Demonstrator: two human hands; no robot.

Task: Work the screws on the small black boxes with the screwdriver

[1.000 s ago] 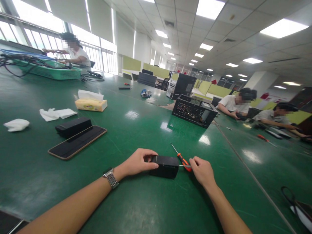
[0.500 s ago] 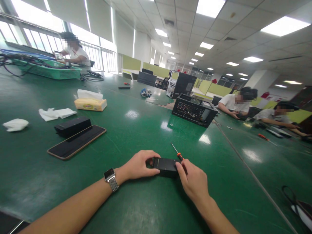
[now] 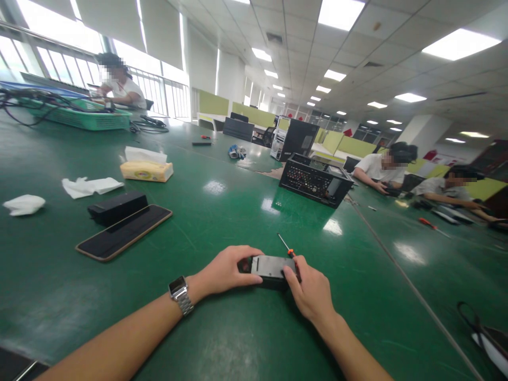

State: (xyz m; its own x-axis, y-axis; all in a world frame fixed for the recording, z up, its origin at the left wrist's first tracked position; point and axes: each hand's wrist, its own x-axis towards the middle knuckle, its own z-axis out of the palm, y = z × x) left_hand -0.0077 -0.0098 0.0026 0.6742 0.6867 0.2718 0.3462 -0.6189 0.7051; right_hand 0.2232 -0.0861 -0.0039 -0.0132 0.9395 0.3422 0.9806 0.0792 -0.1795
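Observation:
A small black rectangular box (image 3: 270, 266) sits between my hands near the front of the green table. Its top face catches the light and shows a short slot at the left end. My left hand (image 3: 228, 269), with a watch (image 3: 180, 294) on the wrist, grips the box's left end between thumb and fingers. On the right end, my right hand (image 3: 311, 288) presses its thumb on top, its fingers at the far side. Just beyond that hand lies a screwdriver (image 3: 291, 253) with an orange and black handle, its shaft pointing away; part of the handle is hidden by my fingers.
To the left lie a phone (image 3: 126, 233), another black box (image 3: 118, 207), crumpled tissues (image 3: 92, 186) and a tissue pack (image 3: 146, 170). A black computer case (image 3: 313, 180) stands ahead. A green basket (image 3: 103, 120) holds cables. Other people sit at the far left and right.
The box has tilted in my hands, so its top face now looks bright grey instead of black. My right hand has shifted slightly left along it.

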